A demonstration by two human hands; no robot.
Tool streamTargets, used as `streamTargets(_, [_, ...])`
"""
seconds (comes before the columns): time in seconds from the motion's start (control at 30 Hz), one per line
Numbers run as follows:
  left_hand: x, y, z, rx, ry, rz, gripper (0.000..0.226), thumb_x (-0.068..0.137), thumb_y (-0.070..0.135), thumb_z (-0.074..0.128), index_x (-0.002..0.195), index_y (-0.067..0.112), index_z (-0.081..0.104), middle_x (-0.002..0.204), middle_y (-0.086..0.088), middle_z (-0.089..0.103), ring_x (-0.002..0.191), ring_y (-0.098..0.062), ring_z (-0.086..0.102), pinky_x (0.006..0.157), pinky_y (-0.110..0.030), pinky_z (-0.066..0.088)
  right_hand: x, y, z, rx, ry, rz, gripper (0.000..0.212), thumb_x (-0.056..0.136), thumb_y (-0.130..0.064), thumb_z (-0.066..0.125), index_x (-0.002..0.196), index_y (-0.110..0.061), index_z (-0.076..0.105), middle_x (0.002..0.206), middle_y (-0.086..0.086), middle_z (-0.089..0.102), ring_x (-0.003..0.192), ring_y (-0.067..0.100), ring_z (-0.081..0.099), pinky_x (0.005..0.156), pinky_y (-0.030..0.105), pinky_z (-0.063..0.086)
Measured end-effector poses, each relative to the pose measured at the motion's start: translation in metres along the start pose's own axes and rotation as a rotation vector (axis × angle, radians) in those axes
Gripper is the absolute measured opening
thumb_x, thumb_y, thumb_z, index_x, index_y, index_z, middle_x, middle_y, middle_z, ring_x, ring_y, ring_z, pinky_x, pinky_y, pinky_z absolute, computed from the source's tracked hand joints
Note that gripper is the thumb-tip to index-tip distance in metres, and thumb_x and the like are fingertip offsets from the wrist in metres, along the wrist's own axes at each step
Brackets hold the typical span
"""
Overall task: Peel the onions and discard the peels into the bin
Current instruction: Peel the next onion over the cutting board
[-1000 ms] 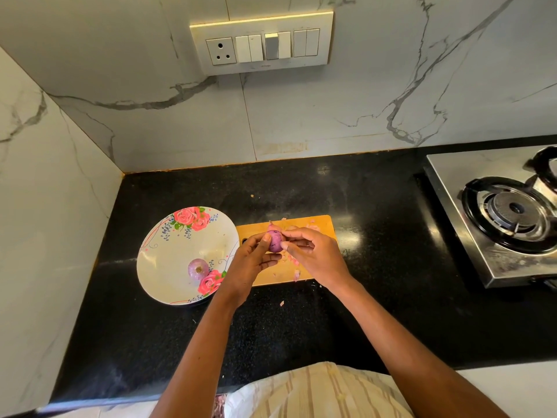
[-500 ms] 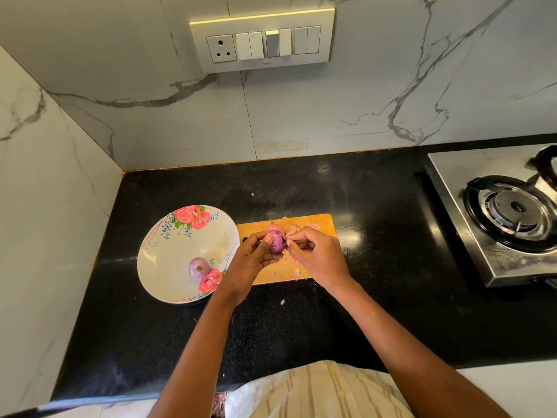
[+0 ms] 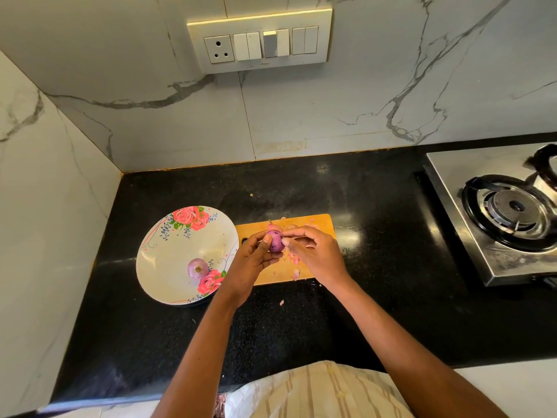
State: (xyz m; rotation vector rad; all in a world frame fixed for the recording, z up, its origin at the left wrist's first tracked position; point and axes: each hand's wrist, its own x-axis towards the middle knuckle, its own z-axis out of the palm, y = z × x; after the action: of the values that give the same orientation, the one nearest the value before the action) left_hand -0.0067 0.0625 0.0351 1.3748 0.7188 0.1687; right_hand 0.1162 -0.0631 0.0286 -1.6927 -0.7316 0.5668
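Note:
A small purple onion [image 3: 275,243] is held above the wooden cutting board [image 3: 323,223]. My left hand [image 3: 252,263] grips it from the left with thumb and fingers. My right hand [image 3: 316,254] pinches a strip of skin at the onion's right side. Pink peel scraps [image 3: 294,267] lie on the board under my hands, and one more scrap [image 3: 281,302] lies on the counter in front of it. A second, peeled onion [image 3: 197,268] sits in the floral plate [image 3: 168,251] to the left. No bin is in view.
The black counter [image 3: 361,267] runs from the left wall corner to a steel gas stove [image 3: 509,212] at the right. A switch panel [image 3: 259,40] is on the marble back wall. A striped cloth [image 3: 319,390] is at the bottom edge.
The onion has been turned slightly in my left hand, and my right fingers have shifted along its side while pulling at the skin. The plate and board are where they were.

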Motion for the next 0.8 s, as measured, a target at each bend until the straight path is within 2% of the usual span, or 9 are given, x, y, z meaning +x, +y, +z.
streamTargets(0.1, [-0.002, 0.002, 0.002, -0.014, -0.011, -0.005, 0.02, 0.105, 0.031, 0.046, 0.121, 0.033, 0.058, 0.122, -0.006, 0.066, 0.102, -0.019, 0.072, 0.091, -0.025, 0.057, 0.004, 0.011, 0.003, -0.091, 0.059, -0.005, 0.01, 0.093, -0.015, 0.074, 0.102, -0.014, 0.076, 0.1, -0.009, 0.075, 0.096, 0.007, 0.069, 0.086, 0.025, 0.057])
streamTargets(0.27, [-0.003, 0.0, 0.002, -0.014, -0.021, 0.003, 0.039, 0.103, 0.033, 0.047, 0.14, 0.025, 0.05, 0.13, -0.008, 0.064, 0.109, -0.021, 0.07, 0.1, -0.031, 0.054, 0.005, 0.01, 0.006, -0.112, 0.121, 0.057, 0.011, 0.102, -0.02, 0.061, 0.106, -0.013, 0.068, 0.1, -0.003, 0.073, 0.09, 0.005, 0.07, 0.078, 0.018, 0.055])
streamTargets(0.37, [-0.005, 0.002, 0.001, -0.045, -0.015, -0.001, 0.031, 0.105, 0.028, 0.045, 0.135, 0.03, 0.051, 0.129, -0.004, 0.064, 0.111, -0.021, 0.07, 0.1, -0.03, 0.053, 0.008, 0.012, 0.001, -0.022, 0.157, 0.154, 0.012, 0.104, -0.018, 0.057, 0.107, -0.011, 0.065, 0.093, -0.002, 0.074, 0.078, 0.005, 0.073, 0.068, 0.018, 0.059])
streamTargets(0.43, [-0.006, 0.004, 0.001, -0.071, -0.01, -0.01, 0.025, 0.106, 0.025, 0.044, 0.127, 0.033, 0.055, 0.125, -0.001, 0.066, 0.11, -0.021, 0.07, 0.098, -0.029, 0.053, 0.009, 0.017, -0.004, -0.096, 0.12, 0.166, 0.012, 0.103, -0.015, 0.058, 0.111, -0.016, 0.068, 0.098, -0.004, 0.074, 0.082, 0.002, 0.07, 0.071, 0.011, 0.055])
streamTargets(0.5, [-0.007, 0.005, 0.0, -0.08, -0.003, -0.012, 0.024, 0.107, 0.025, 0.044, 0.124, 0.035, 0.057, 0.124, 0.0, 0.066, 0.109, -0.02, 0.07, 0.095, -0.028, 0.054, 0.009, 0.02, -0.006, -0.216, 0.045, 0.148, 0.021, 0.101, -0.013, 0.062, 0.118, -0.023, 0.068, 0.111, -0.009, 0.071, 0.096, -0.002, 0.065, 0.074, 0.002, 0.046])
streamTargets(0.57, [-0.007, 0.006, 0.0, -0.077, 0.004, -0.01, 0.024, 0.107, 0.025, 0.043, 0.124, 0.035, 0.057, 0.125, 0.001, 0.066, 0.109, -0.019, 0.069, 0.092, -0.026, 0.054, 0.008, 0.02, -0.006, -0.234, 0.008, 0.135, 0.024, 0.1, -0.016, 0.064, 0.122, -0.024, 0.067, 0.12, -0.01, 0.068, 0.106, 0.001, 0.063, 0.079, 0.003, 0.045])
streamTargets(0.63, [-0.006, 0.005, -0.001, -0.073, 0.007, -0.007, 0.025, 0.106, 0.026, 0.044, 0.125, 0.036, 0.057, 0.126, 0.003, 0.065, 0.108, -0.016, 0.07, 0.09, -0.025, 0.055, 0.008, 0.017, -0.007, -0.236, 0.03, 0.111, 0.02, 0.1, -0.018, 0.063, 0.119, -0.024, 0.07, 0.116, -0.01, 0.07, 0.103, 0.001, 0.065, 0.078, 0.005, 0.047])
streamTargets(0.7, [-0.005, 0.004, -0.001, -0.07, 0.014, -0.005, 0.025, 0.106, 0.028, 0.045, 0.127, 0.036, 0.056, 0.128, 0.004, 0.064, 0.11, -0.015, 0.07, 0.09, -0.026, 0.056, 0.008, 0.015, -0.007, -0.264, 0.063, 0.088, 0.019, 0.1, -0.012, 0.062, 0.113, -0.021, 0.072, 0.109, -0.011, 0.072, 0.094, -0.003, 0.064, 0.075, 0.003, 0.045])
streamTargets(0.8, [-0.005, 0.005, -0.003, -0.071, 0.021, -0.001, 0.026, 0.105, 0.029, 0.046, 0.128, 0.037, 0.056, 0.13, 0.002, 0.065, 0.114, -0.018, 0.068, 0.097, -0.03, 0.054, 0.008, 0.017, -0.006, -0.296, 0.052, 0.059, 0.021, 0.097, -0.007, 0.066, 0.111, -0.022, 0.072, 0.108, -0.011, 0.07, 0.096, -0.006, 0.062, 0.079, 0.004, 0.045])
